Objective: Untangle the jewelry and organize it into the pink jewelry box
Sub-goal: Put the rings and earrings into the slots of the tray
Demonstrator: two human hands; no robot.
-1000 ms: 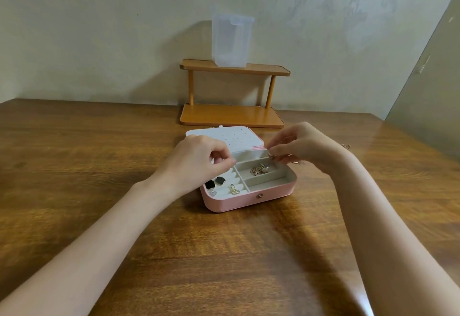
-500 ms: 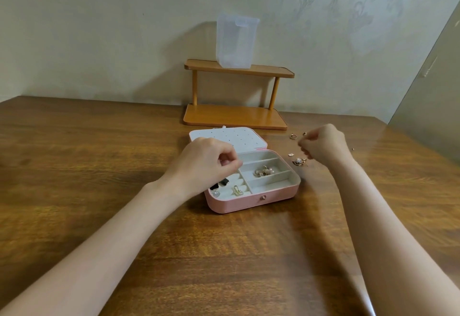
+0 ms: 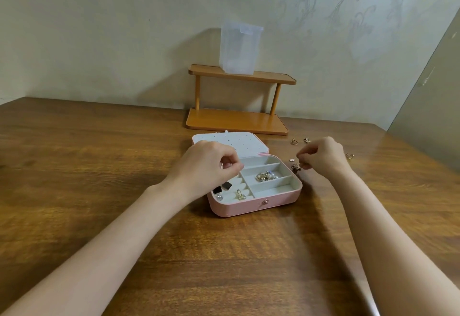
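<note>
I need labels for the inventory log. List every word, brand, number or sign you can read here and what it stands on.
None: no readable text anywhere.
Pink jewelry box: no lettering; its open lid shows only dots.
Clear plastic container on the wooden shelf: no label visible.

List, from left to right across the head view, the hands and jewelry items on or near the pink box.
Left hand → black earrings → gold clip earring → jewelry pile in the pink jewelry box → right hand → gold ring.
</note>
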